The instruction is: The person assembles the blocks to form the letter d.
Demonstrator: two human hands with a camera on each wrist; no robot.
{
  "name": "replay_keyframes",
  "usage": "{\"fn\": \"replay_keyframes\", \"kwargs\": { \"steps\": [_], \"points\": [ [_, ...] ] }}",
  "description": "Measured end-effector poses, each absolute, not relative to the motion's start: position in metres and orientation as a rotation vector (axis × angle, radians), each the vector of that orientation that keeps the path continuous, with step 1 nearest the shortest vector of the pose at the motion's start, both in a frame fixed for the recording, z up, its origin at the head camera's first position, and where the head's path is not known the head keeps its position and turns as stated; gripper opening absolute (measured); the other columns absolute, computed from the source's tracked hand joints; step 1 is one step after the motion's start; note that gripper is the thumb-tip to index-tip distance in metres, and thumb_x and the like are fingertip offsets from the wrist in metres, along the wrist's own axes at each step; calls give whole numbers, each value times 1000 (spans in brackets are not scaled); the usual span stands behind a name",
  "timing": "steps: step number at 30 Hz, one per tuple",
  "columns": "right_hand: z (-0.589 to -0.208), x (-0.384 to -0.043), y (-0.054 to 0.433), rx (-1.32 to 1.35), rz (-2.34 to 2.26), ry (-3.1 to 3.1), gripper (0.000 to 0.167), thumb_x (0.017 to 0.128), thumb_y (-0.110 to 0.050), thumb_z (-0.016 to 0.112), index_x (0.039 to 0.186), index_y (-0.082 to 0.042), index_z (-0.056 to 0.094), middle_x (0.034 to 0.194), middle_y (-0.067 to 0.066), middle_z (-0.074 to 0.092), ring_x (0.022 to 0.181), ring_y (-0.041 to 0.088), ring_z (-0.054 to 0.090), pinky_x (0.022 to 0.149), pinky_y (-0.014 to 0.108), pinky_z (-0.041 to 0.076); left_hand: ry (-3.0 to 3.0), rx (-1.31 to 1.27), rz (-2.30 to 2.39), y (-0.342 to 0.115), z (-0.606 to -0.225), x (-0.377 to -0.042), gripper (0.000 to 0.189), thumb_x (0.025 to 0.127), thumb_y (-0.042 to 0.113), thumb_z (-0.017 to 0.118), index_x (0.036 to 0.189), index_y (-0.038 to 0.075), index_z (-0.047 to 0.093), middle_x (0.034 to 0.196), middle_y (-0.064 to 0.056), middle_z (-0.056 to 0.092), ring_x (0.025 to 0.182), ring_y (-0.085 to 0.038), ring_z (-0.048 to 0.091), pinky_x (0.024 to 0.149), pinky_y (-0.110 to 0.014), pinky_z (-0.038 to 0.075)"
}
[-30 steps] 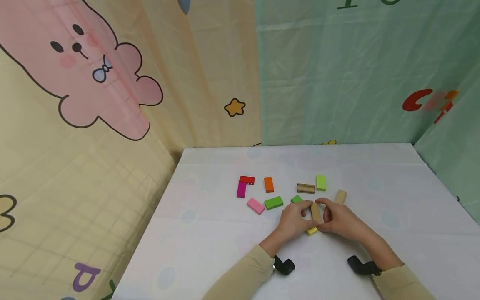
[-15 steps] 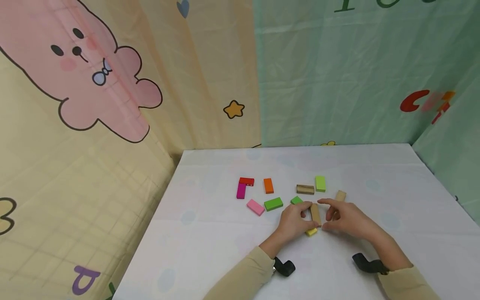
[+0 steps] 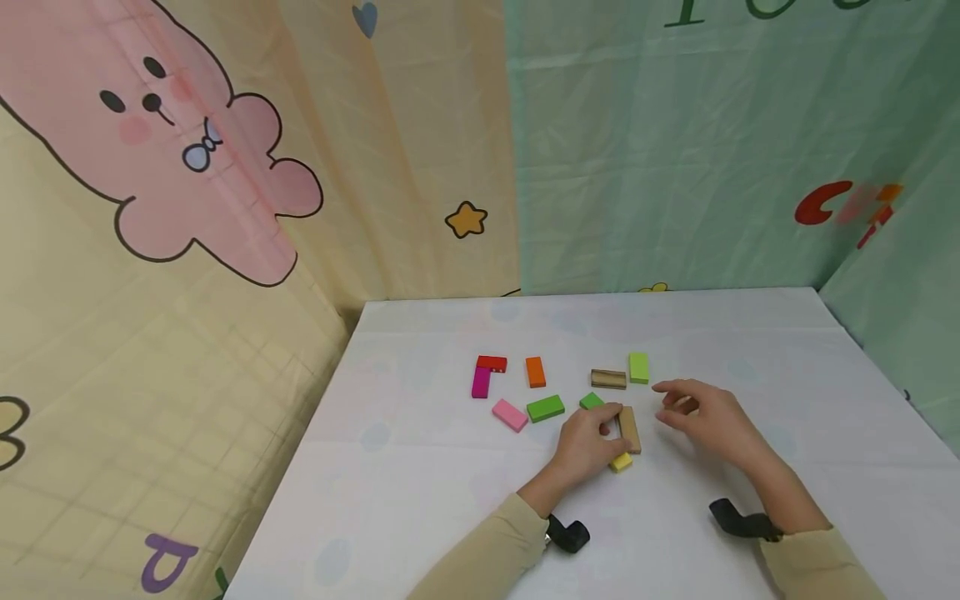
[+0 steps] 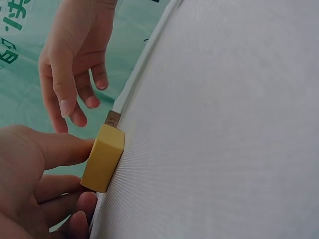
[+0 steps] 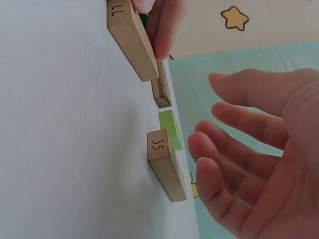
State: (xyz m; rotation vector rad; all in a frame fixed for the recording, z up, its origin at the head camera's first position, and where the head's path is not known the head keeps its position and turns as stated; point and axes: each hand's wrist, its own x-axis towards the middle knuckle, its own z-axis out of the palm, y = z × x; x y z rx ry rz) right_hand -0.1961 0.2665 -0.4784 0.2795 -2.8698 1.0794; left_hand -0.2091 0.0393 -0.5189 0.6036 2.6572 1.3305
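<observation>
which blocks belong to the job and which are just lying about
Likely job: yellow block, plain wooden block at left hand; perhaps half-hidden green block, block marked 35 near right hand

Lying about, apparently: red, magenta, orange, pink, lime, striped, uncovered green block

The tan rectangular wooden block (image 5: 132,45) is matt with fine flecked grain; the yellow rectangular block (image 4: 103,159) looks smoothly painted. The white tablecloth (image 3: 420,508) is matt, the pale-green cloth backdrop (image 3: 660,150) creased.
</observation>
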Motion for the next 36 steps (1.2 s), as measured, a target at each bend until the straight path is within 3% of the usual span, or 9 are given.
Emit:
{"fn": "replay_keyframes", "kwargs": {
  "steps": [16, 29, 36],
  "points": [
    [-484, -203, 276, 117, 1023, -2829, 62, 90, -24, 77, 143, -4, 52, 131, 22, 51, 98, 35, 62, 65, 34, 50, 2653, 622, 1351, 37, -519, -209, 53, 85, 22, 83, 135, 17, 66, 90, 8, 59, 80, -2, 50, 62, -17, 43],
    [-494, -206, 282, 75, 958, -2924, 81, 88, -36, 79, 147, 5, 42, 127, 31, 48, 92, 34, 59, 66, 37, 48, 2649, 662, 1348, 37, -517, -209, 53, 85, 20, 83, 135, 15, 66, 99, 6, 65, 82, -1, 52, 64, -16, 44],
    [-501, -209, 286, 68, 930, -2946, 82, 87, -38, 79, 145, 7, 43, 122, 30, 49, 86, 30, 55, 63, 35, 44, 2647, 679, 1365, 36, -520, -209, 52, 86, 18, 82, 135, 15, 66, 91, 6, 61, 78, -2, 50, 61, -16, 42]
  ]
}}
